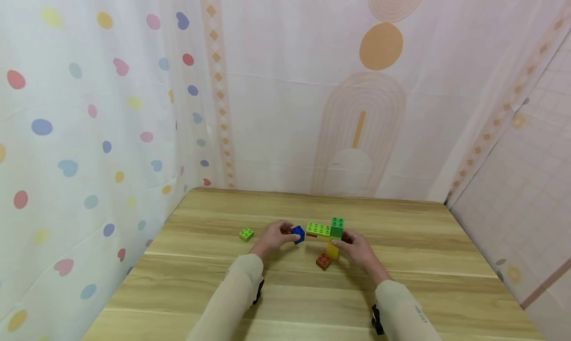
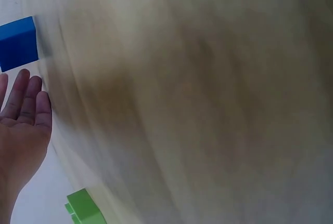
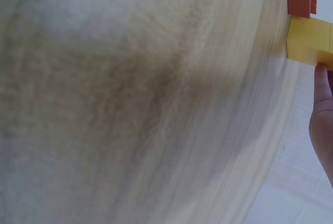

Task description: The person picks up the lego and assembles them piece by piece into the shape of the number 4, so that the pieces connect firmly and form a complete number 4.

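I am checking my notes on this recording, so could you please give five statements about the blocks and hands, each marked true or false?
1. The dark green block stands at the right end of the long light green block. True.
2. The brown block lies with its studs up. True.
3. The right hand touches the brown block. False: it touches the yellow block.
4. The right hand holds the blue block. False: the left hand does.
5. The small light green block lies left of the left hand. True.
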Demonstrator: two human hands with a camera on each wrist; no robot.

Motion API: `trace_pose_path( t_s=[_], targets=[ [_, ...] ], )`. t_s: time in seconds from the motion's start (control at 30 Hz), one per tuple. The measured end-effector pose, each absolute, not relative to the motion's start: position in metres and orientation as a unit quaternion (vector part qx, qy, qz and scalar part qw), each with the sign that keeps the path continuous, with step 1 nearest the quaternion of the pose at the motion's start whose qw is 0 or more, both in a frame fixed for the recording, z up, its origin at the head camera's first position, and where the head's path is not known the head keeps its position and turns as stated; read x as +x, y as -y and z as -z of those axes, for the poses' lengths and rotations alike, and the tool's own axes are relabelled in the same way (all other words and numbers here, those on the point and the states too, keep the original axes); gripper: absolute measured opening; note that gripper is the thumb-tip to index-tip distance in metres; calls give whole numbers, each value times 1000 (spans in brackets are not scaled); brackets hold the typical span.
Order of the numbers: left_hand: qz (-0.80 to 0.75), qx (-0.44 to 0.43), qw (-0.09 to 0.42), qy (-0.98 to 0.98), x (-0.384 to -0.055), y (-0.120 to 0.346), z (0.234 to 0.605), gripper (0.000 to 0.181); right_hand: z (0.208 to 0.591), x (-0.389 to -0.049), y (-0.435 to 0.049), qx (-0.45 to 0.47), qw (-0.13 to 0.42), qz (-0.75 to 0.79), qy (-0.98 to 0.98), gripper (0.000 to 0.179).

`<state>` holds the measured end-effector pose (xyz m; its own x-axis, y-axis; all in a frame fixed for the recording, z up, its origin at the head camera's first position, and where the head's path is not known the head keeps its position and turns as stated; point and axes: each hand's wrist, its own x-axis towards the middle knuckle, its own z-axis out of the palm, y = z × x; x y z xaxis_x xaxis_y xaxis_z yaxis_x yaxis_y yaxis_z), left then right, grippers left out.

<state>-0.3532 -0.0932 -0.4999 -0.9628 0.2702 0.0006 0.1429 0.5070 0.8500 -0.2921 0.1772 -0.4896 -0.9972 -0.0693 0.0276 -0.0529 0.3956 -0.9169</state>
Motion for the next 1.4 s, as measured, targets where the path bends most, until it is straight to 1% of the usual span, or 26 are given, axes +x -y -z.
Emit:
trace_pose_path(
  t_s=[0.13, 0.33, 0.57, 0.9, 1.13, 1.27, 1.4],
  targets=[
    [-479, 107, 61, -869, -353, 91, 503, 37, 491, -291, -177, -39, 7, 547, -836, 34],
    [-479, 97, 55, -871, -350, 87, 504, 38, 490, -289, -174, -45, 3, 548, -835, 32],
    [-469, 81, 54, -878, -352, 85, 505, 31, 488, -289, -174, -50, 9, 550, -834, 35],
    [-476, 100, 54, -872, -350, 87, 501, 27, 484, -294, -183, -53, 4, 532, -845, 33],
    [-478, 108, 53, -870, -351, 91, 500, 25, 479, -294, -181, -50, 23, 537, -841, 36],
    [-475, 106, 59, -872, -347, 93, 499, 24, 477, -292, -182, -60, 44, 544, -836, 36],
    [-476, 105, 67, -871, -346, 97, 500, 25, 476, -292, -184, -61, 55, 541, -837, 38]
  ],
)
